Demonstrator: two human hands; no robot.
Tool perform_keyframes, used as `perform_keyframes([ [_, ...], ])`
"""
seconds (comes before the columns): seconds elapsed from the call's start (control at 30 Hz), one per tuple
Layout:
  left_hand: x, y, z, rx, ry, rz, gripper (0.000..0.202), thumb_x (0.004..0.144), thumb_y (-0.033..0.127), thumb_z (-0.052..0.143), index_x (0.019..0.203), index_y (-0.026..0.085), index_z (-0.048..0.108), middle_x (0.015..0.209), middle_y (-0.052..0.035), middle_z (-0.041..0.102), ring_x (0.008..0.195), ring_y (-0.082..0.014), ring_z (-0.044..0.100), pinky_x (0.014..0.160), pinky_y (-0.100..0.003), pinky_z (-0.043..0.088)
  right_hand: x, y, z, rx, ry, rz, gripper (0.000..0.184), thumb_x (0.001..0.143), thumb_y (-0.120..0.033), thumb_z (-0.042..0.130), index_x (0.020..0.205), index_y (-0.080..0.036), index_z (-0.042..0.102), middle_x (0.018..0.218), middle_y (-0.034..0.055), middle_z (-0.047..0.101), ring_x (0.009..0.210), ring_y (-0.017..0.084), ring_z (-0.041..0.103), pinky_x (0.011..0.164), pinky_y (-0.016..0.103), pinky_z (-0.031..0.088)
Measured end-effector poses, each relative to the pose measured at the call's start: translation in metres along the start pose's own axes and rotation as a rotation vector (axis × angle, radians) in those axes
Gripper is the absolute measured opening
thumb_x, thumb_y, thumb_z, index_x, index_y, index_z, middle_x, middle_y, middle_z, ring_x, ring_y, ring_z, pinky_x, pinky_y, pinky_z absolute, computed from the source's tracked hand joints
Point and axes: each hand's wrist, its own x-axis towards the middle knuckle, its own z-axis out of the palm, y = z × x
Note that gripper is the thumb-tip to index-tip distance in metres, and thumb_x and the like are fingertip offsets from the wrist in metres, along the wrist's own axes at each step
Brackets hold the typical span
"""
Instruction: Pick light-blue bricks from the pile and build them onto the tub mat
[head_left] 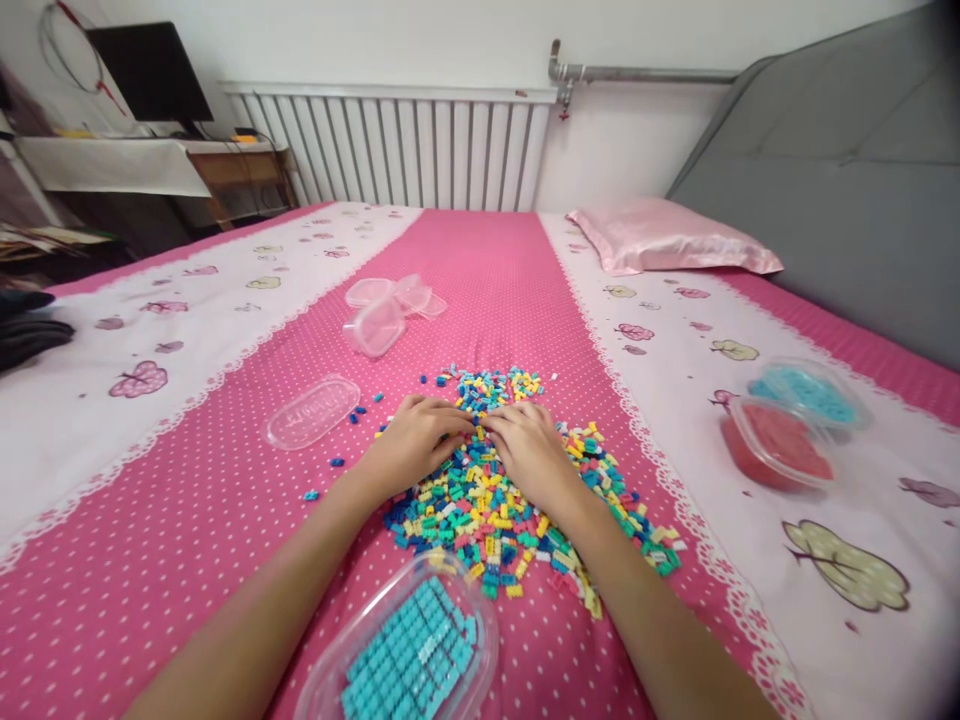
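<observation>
A loose heap of small toy building bricks (487, 500) in yellow, teal, blue, green and coral is spread over the bed in front of me. Both hands are over its upper part, fingertips almost meeting. My left hand (416, 440) comes from the left with its fingers curled together and the thumb below them. From the other side, my right hand (532, 455) bends its closed fingers down at the bricks. Whatever the fingertips pinch is hidden or too small to name. Nearest me, a clear plastic box (487, 640) holds neat rows of joined turquoise bricks (412, 650).
A clear lid (313, 411) lies left of the heap, with several empty clear containers (379, 325) behind it. On the right are a tub of red bricks (772, 450) and a tub of blue ones (810, 393). A pink pillow (675, 235) rests near the grey headboard (840, 180).
</observation>
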Motion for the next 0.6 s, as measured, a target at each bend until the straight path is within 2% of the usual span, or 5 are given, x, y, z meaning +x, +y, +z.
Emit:
perform_keyframes([
  [0.4, -0.0025, 0.0019, -0.003, -0.006, -0.012, -0.007, 0.022, 0.105, 0.028, 0.056, 0.112, 0.025, 0.077, 0.127, -0.0043, 0.076, 0.114, -0.0248, 0.065, 0.104, -0.044, 0.04, -0.0005, -0.0019, -0.0014, 0.004, -0.034, 0.053, 0.018, 0.099, -0.031, 0.068, 0.112, -0.019, 0.071, 0.117, 0.0056, 0.072, 0.113, 0.023, 0.066, 0.102, 0.05, 0.053],
  [0.6, -0.0035, 0.0056, -0.005, -0.024, -0.009, -0.023, 0.022, 0.105, 0.027, 0.055, 0.11, 0.024, 0.077, 0.125, -0.0047, 0.075, 0.115, -0.0245, 0.064, 0.107, -0.045, 0.039, 0.0002, -0.0016, -0.0032, 0.115, 0.016, 0.055, 0.009, 0.096, -0.027, 0.071, 0.094, -0.018, 0.071, 0.099, 0.0019, 0.072, 0.108, 0.022, 0.066, 0.102, 0.049, 0.05],
])
